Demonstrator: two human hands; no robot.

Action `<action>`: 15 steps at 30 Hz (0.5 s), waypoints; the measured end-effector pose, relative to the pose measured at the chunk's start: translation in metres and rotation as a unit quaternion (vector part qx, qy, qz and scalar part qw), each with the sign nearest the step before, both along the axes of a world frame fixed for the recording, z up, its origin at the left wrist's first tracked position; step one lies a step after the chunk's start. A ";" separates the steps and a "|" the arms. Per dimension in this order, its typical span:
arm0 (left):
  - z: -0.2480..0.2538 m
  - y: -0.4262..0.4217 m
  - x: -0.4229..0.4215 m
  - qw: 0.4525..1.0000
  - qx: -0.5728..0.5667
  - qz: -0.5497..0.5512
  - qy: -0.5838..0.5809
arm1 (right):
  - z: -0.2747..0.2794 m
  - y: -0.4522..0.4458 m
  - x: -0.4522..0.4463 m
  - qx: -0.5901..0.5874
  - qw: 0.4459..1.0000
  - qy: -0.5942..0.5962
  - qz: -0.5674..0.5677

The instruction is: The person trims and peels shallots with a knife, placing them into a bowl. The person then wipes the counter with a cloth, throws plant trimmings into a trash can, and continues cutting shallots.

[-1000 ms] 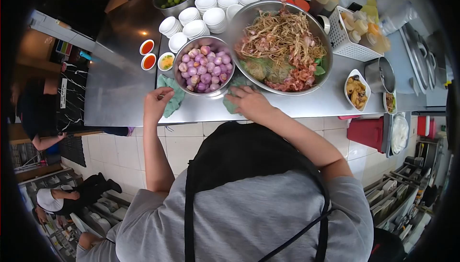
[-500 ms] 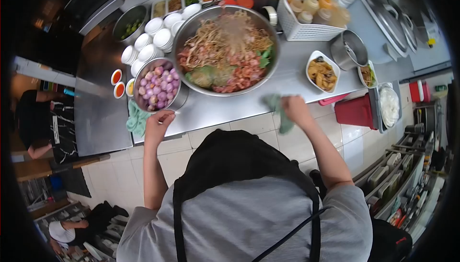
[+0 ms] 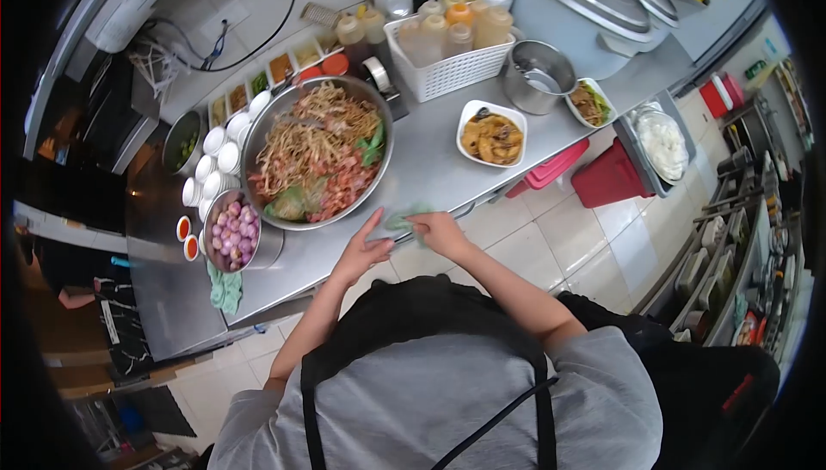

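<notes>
My right hand (image 3: 440, 234) grips a green cloth (image 3: 401, 217) over the front edge of the steel counter (image 3: 422, 156). Just left of the cloth is my left hand (image 3: 365, 251), its fingers apart and nothing in them; whether it touches the cloth I cannot tell. Beyond both hands stands a large steel bowl (image 3: 389, 153) heaped with shredded brown strands, reddish chopped pieces and green leaves. To its near left is a steel pot (image 3: 268, 246) of peeled shallots (image 3: 232, 233). A second green cloth (image 3: 225, 288) hangs at the counter's edge below the pot.
White cups (image 3: 229, 157) and two small bowls of red sauce (image 3: 191, 248) stand left. At the back is a white basket (image 3: 443, 79) of squeeze bottles. Right of the hands are a dish of food (image 3: 492, 135), a steel pot (image 3: 539, 79) and red bins (image 3: 609, 176) below the counter.
The view has turned to the right. My right hand has brought the green cloth inward, and my left hand has left the shallot pot's side and come near it, fingers spreading.
</notes>
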State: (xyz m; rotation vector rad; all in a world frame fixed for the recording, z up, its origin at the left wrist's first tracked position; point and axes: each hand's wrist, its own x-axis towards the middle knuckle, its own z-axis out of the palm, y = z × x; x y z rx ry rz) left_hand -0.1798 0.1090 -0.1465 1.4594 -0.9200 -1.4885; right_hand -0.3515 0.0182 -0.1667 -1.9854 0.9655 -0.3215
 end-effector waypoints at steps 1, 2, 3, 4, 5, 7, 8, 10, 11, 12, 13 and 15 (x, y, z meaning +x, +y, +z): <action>0.002 -0.009 -0.011 0.998 0.017 0.013 0.065 | 0.008 0.006 -0.005 -0.005 1.000 0.001 -0.006; 0.005 -0.017 -0.020 0.991 0.034 0.026 0.129 | 0.014 0.012 -0.005 0.041 0.991 -0.118 -0.045; 0.007 -0.025 -0.027 0.991 0.030 0.022 0.128 | 0.019 0.014 -0.007 0.086 0.965 -0.235 -0.080; 0.010 -0.032 -0.032 0.992 0.016 0.020 0.127 | 0.024 0.011 -0.012 0.083 0.965 -0.236 -0.082; 0.013 -0.039 -0.036 0.992 0.002 0.021 0.125 | 0.028 0.005 -0.017 0.102 0.956 -0.251 -0.110; 0.031 -0.048 -0.050 0.990 0.006 0.056 0.130 | 0.030 0.000 -0.020 0.128 0.916 -0.347 -0.156; 0.031 -0.051 -0.056 0.990 0.008 0.061 0.128 | 0.033 -0.002 -0.023 0.132 0.916 -0.348 -0.153; 0.031 -0.058 -0.062 0.979 -0.017 0.077 0.188 | 0.044 -0.007 -0.033 0.170 0.908 -0.331 -0.190; 0.030 -0.061 -0.066 0.977 -0.020 0.087 0.194 | 0.045 -0.008 -0.037 0.175 0.902 -0.339 -0.202; 0.027 -0.064 -0.068 0.977 -0.020 0.089 0.194 | 0.040 -0.008 -0.041 0.176 0.902 -0.338 -0.200; 0.024 -0.066 -0.071 0.979 -0.015 0.090 0.180 | 0.032 -0.010 -0.045 0.172 0.900 -0.343 -0.206; 0.021 -0.067 -0.076 0.982 -0.007 0.095 0.164 | 0.026 -0.008 -0.054 0.172 0.898 -0.348 -0.209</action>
